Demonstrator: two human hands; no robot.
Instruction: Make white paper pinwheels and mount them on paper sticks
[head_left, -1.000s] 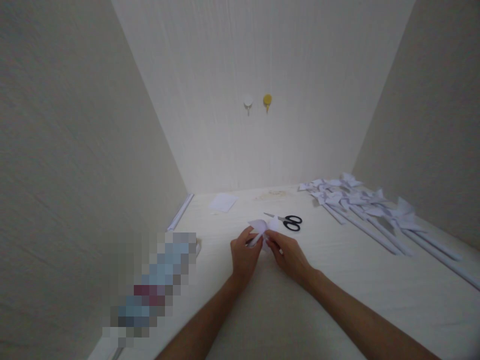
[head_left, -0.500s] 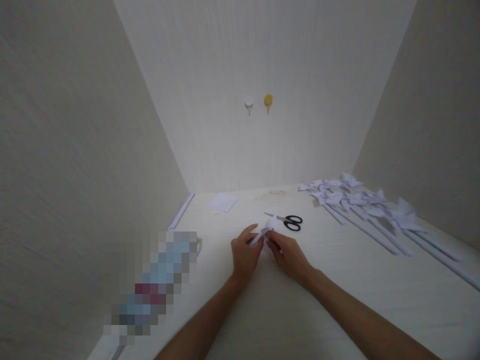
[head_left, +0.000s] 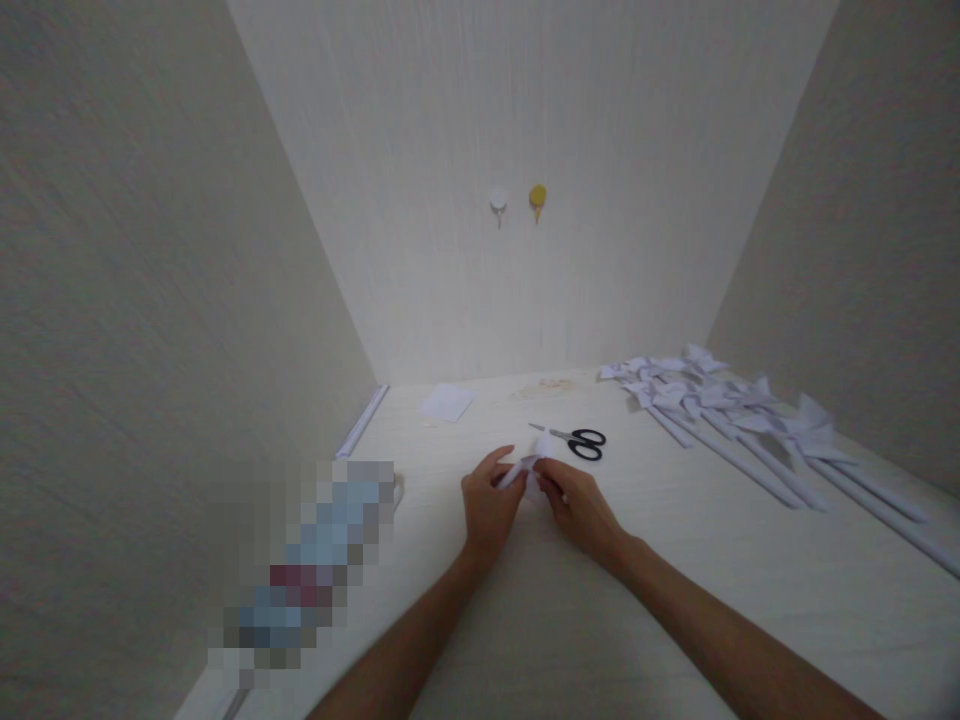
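Head view: left hand (head_left: 487, 505) and right hand (head_left: 579, 508) in shared pinching grip on small folded white paper piece (head_left: 530, 468) just above table (head_left: 570, 620), black scissors (head_left: 577, 442) just beyond, paper pinwheels (head_left: 720, 400) well off right.

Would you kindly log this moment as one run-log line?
left hand: pinching folded white paper | right hand: pinching same paper | scissors: beyond hands on table

Both forearms outstretched, left hand (head_left: 489, 503) and right hand (head_left: 579, 508) together, fingers pinched.
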